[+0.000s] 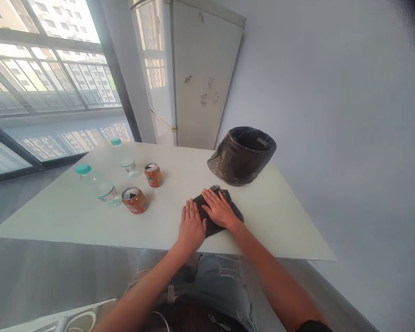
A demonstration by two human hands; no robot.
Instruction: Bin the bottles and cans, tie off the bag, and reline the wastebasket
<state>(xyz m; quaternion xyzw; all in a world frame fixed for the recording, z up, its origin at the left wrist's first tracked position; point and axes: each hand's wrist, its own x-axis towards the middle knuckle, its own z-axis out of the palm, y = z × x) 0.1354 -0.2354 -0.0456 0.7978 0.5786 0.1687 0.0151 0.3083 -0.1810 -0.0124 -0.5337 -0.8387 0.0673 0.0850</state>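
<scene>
A folded black plastic bag (235,210) lies flat on the white table (90,216) near its front edge. My right hand (219,207) rests flat on top of the bag, fingers stretched out. My left hand (191,227) lies flat beside it on the bag's left edge, fingers together and extended, partly on the table. Neither hand grips anything.
A small bin lined with a black bag (244,154) stands behind the hands. To the left are two opened orange drink cans (134,199) (153,174) and two clear plastic bottles with teal caps (97,183) (124,159). A white fridge (190,74) stands behind the table, with a large window on the left.
</scene>
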